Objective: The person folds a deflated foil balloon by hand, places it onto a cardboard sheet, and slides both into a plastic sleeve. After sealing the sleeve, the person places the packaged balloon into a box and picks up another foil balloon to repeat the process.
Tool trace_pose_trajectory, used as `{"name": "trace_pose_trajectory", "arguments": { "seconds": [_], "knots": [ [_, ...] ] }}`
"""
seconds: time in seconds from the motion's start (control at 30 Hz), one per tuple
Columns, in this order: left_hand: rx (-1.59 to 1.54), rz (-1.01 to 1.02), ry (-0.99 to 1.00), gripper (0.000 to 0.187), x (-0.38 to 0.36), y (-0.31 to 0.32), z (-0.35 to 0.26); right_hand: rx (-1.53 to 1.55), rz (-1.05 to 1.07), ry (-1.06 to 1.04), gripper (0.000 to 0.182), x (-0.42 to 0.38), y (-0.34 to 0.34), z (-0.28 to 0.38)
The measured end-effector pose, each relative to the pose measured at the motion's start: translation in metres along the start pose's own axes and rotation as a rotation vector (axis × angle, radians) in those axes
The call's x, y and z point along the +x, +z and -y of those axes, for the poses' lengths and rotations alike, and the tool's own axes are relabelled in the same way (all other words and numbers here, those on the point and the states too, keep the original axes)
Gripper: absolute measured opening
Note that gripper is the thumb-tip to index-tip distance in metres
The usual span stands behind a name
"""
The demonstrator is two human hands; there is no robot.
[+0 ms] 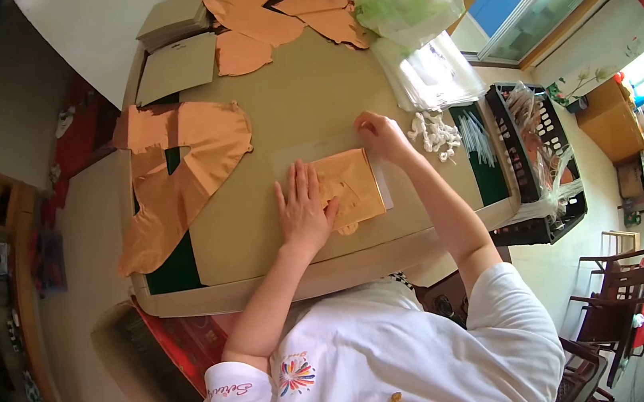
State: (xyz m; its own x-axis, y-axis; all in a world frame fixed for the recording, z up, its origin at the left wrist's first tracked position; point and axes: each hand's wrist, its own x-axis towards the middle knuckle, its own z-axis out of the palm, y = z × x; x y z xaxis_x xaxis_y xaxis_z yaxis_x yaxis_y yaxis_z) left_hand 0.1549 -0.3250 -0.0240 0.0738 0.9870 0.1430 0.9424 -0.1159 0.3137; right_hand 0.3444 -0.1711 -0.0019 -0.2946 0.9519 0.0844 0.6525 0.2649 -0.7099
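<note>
My left hand (306,212) lies flat with its fingers spread on the left part of a folded orange cloth piece (352,185), near the front of the table. Under the cloth, a pale clear sheet or bag (384,185) shows along the right edge. My right hand (383,136) is just above and right of the cloth, its fingers curled together; whatever they hold, if anything, is too small to make out. Right of that hand lies a pile of small white twisted items (435,136).
An orange garment piece (183,150) lies at left, more orange pieces (274,10) at the back. Card stacks (175,66) stand back left. Clear bags (435,71), thin white strips (477,140) and a black crate (537,150) are at right.
</note>
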Motion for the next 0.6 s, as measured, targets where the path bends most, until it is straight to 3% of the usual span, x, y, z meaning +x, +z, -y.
{"name": "trace_pose_trajectory", "arguments": {
  "seconds": [0.07, 0.2, 0.4, 0.5, 0.6],
  "knots": [
    [-0.004, -0.008, -0.002, 0.077, 0.007, 0.001, 0.001, -0.049, -0.068, -0.052, 0.014, -0.007, 0.005, 0.0],
    [-0.003, -0.007, -0.012, 0.075, 0.013, -0.001, 0.001, -0.302, -0.097, -0.433, 0.025, -0.042, 0.023, 0.007],
    [-0.091, -0.085, -0.041, 0.062, 0.015, -0.002, 0.01, -0.437, -0.023, -0.325, 0.052, -0.07, 0.046, 0.025],
    [-0.455, -0.273, -0.051, 0.05, 0.019, 0.004, 0.04, -0.431, -0.033, -0.323, 0.051, -0.069, 0.045, 0.028],
    [-0.399, -0.299, -0.07, 0.043, 0.021, -0.027, 0.044, -0.443, -0.034, -0.311, 0.051, -0.068, 0.046, 0.029]
  ]
}}
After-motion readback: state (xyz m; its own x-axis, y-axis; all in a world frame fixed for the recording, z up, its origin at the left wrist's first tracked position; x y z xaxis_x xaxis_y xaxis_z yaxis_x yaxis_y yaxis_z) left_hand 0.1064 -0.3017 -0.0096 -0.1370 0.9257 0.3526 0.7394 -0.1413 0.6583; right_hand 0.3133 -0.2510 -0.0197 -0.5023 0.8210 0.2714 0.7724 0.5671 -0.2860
